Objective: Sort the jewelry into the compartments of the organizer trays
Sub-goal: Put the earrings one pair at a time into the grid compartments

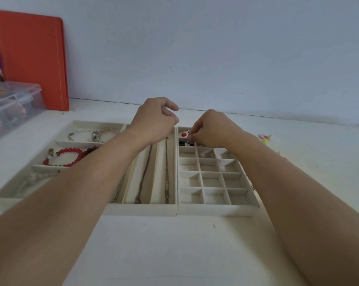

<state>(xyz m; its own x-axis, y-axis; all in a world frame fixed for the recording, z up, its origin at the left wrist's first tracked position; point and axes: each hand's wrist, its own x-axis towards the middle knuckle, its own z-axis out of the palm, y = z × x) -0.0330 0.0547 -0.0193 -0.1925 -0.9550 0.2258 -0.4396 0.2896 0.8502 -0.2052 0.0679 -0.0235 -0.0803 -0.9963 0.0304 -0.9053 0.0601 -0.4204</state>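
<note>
Both forearms reach forward from the near edge of the white table [174,254] toward three cream trays set side by side. At the right, the grid tray [215,209] has small square compartments; the right hand [212,129] hovers over its far-left corner, fingertips pinched on a small item too small to identify, just above a black-and-white piece [187,143] in the second row. A red-and-white piece [183,134] lies in the far-left corner compartment. The left hand [154,118] hangs above the far end of the middle tray [141,209], fingers loosely curled, holding nothing visible. Two chains [166,168] lie lengthwise in that tray's channels. In the left tray [1,200], silver bracelets [92,134] occupy the far compartment, and a red bead bracelet [69,156] the next. A clear box [13,104] and an orange book [32,58] stand at the table's far-left corner. Small coloured pieces [265,138] lie near the right edge.
</note>
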